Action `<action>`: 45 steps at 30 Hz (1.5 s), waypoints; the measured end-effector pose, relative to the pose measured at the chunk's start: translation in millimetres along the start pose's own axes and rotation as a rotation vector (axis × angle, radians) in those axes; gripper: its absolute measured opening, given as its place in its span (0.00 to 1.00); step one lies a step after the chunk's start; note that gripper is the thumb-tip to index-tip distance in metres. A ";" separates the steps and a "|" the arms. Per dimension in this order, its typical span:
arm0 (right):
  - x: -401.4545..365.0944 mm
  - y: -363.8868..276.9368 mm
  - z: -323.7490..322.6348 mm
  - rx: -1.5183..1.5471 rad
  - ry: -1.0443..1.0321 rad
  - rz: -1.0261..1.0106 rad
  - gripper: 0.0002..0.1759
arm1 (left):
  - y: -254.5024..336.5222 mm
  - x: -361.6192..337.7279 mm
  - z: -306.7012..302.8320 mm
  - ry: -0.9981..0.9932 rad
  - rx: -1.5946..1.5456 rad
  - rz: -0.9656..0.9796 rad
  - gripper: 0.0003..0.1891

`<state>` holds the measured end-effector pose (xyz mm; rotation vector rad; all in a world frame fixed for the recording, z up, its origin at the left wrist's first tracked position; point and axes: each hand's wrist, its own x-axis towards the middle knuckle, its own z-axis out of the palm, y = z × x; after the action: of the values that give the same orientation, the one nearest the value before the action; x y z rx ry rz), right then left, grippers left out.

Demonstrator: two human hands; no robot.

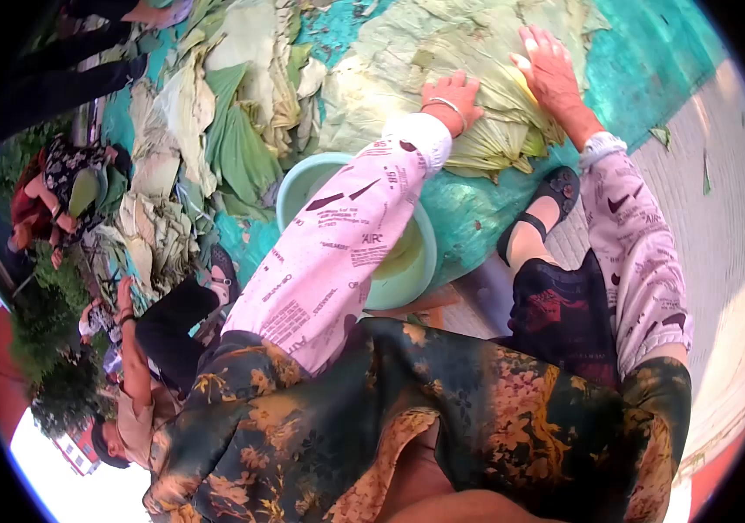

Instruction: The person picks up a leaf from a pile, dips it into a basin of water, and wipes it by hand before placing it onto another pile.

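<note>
A broad stack of large, pale yellow-green leaves (381, 91) is spread flat in front of me, its gathered edge turned toward me. My left hand (453, 100), with a bangle at the wrist, presses on the stack with its fingers apart. To its right, my right hand (554, 78) rests at the stack's right side, fingers stretched out. I see nothing held in either hand. Below my left forearm stands a pale green basin (430, 261) with yellowish liquid, partly hidden by the pink printed sleeve.
Teal sheeting (643, 65) lies under the leaves. More leaves (242, 131), some darker green, pile up to the left. Several other people sit or stand along the left side, including one person in a cap (115, 440). Grey ridged ground (712, 192) borders the sheeting at right.
</note>
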<state>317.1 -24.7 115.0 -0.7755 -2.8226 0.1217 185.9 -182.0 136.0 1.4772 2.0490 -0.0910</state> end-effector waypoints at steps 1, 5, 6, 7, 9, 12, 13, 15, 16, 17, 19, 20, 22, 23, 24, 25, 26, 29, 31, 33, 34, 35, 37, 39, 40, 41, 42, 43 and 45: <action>-4.6 -15.8 -4.5 0.125 0.008 -0.039 0.28 | -1.1 -2.9 1.8 0.037 -0.034 -0.009 0.30; -30.8 -29.7 21.1 -0.054 -0.253 -0.068 0.34 | -1.9 -1.3 1.2 -0.017 -0.099 -0.045 0.32; -29.3 -35.0 15.6 -0.111 -0.305 -0.061 0.34 | -3.6 -3.8 -0.6 0.002 -0.144 -0.032 0.30; -27.8 -36.6 11.6 -0.110 -0.313 -0.069 0.35 | -8.0 -7.5 -4.3 0.029 -0.213 -0.042 0.28; -28.1 -37.9 9.2 -0.117 -0.323 -0.067 0.35 | -16.3 -15.2 -11.4 0.085 -0.344 -0.040 0.25; -28.6 -37.5 9.9 -0.112 -0.288 -0.079 0.34 | -50.2 -59.7 -36.4 0.356 -0.427 -0.008 0.20; -28.9 -38.9 8.7 -0.109 -0.280 -0.080 0.34 | -70.8 -72.1 -34.1 0.491 -0.402 -0.023 0.19; -28.0 -42.5 3.1 -0.034 -0.340 -0.028 0.34 | -123.1 -104.6 -42.9 0.696 -0.405 -0.066 0.14; -28.2 -42.9 2.7 -0.003 -0.350 -0.019 0.35 | -154.2 -121.1 -46.9 0.799 -0.406 -0.084 0.13; -28.6 -42.5 2.5 0.028 -0.358 -0.007 0.35 | -181.5 -140.8 -54.6 0.822 -0.357 -0.208 0.14; -28.2 -42.4 -0.6 0.052 -0.377 0.008 0.36 | -245.4 -172.6 -62.3 0.925 -0.253 -0.378 0.14; -27.4 -44.2 -2.9 0.046 -0.389 0.011 0.36 | -275.5 -186.0 -67.0 0.932 -0.199 -0.517 0.15; -27.5 -46.8 -2.9 0.049 -0.396 0.018 0.36 | -342.1 -202.3 -64.7 1.025 -0.186 -0.650 0.18; -25.0 -49.1 -6.3 0.046 -0.423 0.030 0.36 | -365.4 -205.3 -69.2 0.993 -0.210 -0.749 0.22; -22.3 -53.4 -12.8 0.043 -0.452 0.045 0.36 | -382.9 -206.1 -77.9 0.978 -0.252 -0.783 0.25; -21.0 -55.1 -16.1 0.039 -0.482 0.059 0.36 | -394.6 -202.9 -82.6 0.962 -0.296 -0.817 0.27; -21.4 -54.4 -14.8 0.032 -0.459 0.047 0.36 | -399.9 -195.1 -87.3 0.942 -0.284 -0.830 0.30; -24.8 -53.0 -9.0 0.010 -0.397 0.020 0.36 | -412.3 -164.8 -107.1 0.884 -0.263 -0.881 0.36; -24.6 -50.2 -5.3 -0.009 -0.377 0.006 0.36 | -416.7 -136.0 -116.4 0.843 -0.275 -0.940 0.39; -23.3 -50.0 -5.3 0.005 -0.409 0.025 0.36 | -413.3 -114.8 -129.2 0.760 -0.281 -0.988 0.44; -22.1 -51.0 -5.3 0.013 -0.427 0.035 0.36 | -420.4 -100.0 -129.9 0.764 -0.247 -1.009 0.44; -21.5 -52.2 -6.2 0.009 -0.420 0.029 0.36 | -427.1 -86.0 -130.8 0.764 -0.213 -1.029 0.44; -19.2 -53.3 -6.9 0.001 -0.407 0.016 0.36 | -443.2 -68.2 -130.9 0.681 -0.253 -1.070 0.45; -17.8 -54.8 -7.0 -0.029 -0.413 0.014 0.36 | -438.1 -60.7 -143.2 0.601 -0.283 -1.145 0.45; -17.6 -55.1 -6.6 -0.044 -0.416 0.010 0.37 | -437.1 -58.5 -145.0 0.574 -0.261 -1.177 0.42; -17.3 -55.2 -6.5 -0.038 -0.424 0.016 0.37 | -443.2 -57.4 -141.4 0.563 -0.254 -1.157 0.40; -16.7 -55.5 -7.5 -0.032 -0.432 0.019 0.37 | -452.4 -58.3 -140.5 0.554 -0.248 -1.140 0.38; -15.9 -56.4 -7.7 -0.024 -0.438 0.020 0.37 | -462.1 -60.5 -141.2 0.546 -0.240 -1.125 0.36; -14.7 -58.1 -10.0 0.003 -0.451 0.029 0.37 | -494.9 -65.7 -129.1 0.666 -0.234 -0.980 0.27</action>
<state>302.9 -81.8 129.9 -0.8827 -3.2286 0.3448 -292.9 -373.4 134.1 0.2435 3.0139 0.2794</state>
